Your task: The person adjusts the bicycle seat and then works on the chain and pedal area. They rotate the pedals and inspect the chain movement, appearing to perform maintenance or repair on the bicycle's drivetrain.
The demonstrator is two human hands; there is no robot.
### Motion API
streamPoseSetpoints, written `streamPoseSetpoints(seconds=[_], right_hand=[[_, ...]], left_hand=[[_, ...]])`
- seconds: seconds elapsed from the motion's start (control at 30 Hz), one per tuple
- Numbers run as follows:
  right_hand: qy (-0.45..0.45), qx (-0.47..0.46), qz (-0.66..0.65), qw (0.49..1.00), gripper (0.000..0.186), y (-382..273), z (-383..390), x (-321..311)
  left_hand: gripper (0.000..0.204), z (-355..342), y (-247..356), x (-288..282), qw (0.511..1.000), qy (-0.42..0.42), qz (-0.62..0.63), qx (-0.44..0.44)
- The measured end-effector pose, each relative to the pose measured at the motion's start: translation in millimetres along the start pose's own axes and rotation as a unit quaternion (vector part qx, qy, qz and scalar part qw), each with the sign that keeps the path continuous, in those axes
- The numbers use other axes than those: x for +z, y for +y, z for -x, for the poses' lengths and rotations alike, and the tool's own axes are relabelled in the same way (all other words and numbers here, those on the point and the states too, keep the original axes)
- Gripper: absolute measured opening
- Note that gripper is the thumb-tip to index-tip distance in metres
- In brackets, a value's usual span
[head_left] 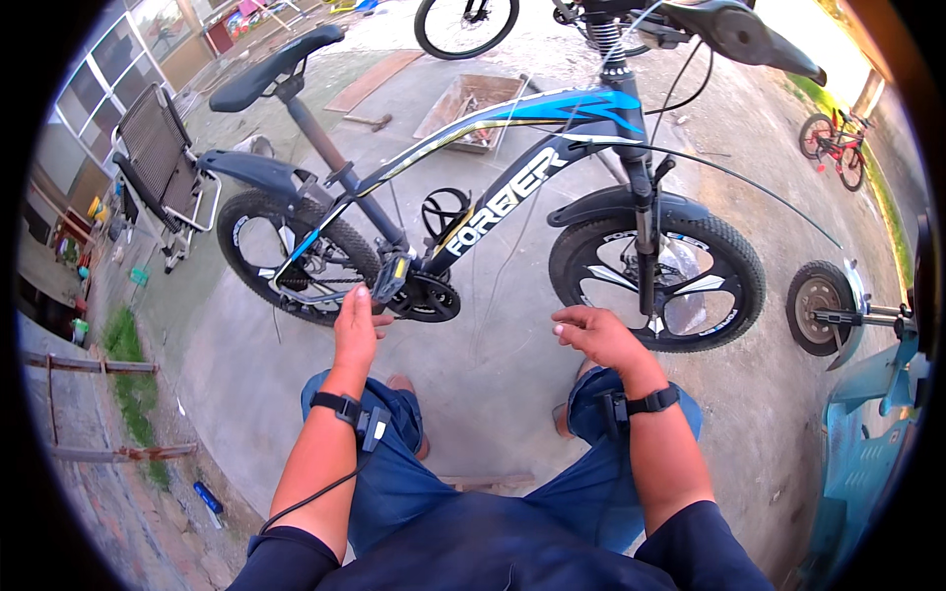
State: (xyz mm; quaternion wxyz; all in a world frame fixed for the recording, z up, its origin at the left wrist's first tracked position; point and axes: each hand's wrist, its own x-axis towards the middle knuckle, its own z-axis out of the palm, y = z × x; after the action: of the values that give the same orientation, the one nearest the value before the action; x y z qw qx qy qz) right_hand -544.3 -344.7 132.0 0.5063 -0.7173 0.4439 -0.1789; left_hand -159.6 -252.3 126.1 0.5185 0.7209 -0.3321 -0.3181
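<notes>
A black and blue mountain bike stands across in front of me, its front wheel to the right. My left hand is raised just below the pedal, fingers pointing up and thumb side apart. No object shows in it, and whether it touches the pedal is hard to tell. Left of the front wheel, my right hand hangs in the air with loosely bent fingers and nothing visible between them. The bike's rear wheel, saddle and loose front cable are also in sight.
Behind the bike lie a metal tray of tools, a hammer and a board. A folding chair stands at left. To the right are a blue vehicle, a small wheel and a red bicycle.
</notes>
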Motion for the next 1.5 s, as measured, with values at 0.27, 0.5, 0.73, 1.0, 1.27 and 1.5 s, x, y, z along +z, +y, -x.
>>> streamPoseSetpoints(seconds=[0.27, 0.5, 0.73, 1.0, 1.27, 1.5], right_hand=[[0.002, 0.013, 0.056, 0.998, 0.036, -1, 2, 1], [0.009, 0.013, 0.072, 0.997, 0.036, -5, 4, 0], [0.005, 0.004, 0.082, 0.997, 0.038, -13, 5, -2], [0.008, -0.005, 0.077, 0.997, 0.037, -13, 6, -1], [0.004, 0.020, 0.085, 0.996, 0.037, -11, 6, 0], [-0.002, 0.015, 0.077, 0.997, 0.037, -15, 5, 2]], left_hand=[[0.058, 2, 5, 0, 1.000, -0.001, -0.002, 0.001], [0.059, 1, 6, 0, 1.000, -0.007, -0.005, 0.002], [0.059, 3, 12, 1, 1.000, -0.005, -0.007, 0.005], [0.060, 2, 6, -2, 1.000, -0.007, -0.012, 0.018], [0.059, 1, 5, -1, 1.000, -0.004, -0.011, 0.018], [0.058, 1, 2, -5, 1.000, 0.000, -0.006, 0.023]])
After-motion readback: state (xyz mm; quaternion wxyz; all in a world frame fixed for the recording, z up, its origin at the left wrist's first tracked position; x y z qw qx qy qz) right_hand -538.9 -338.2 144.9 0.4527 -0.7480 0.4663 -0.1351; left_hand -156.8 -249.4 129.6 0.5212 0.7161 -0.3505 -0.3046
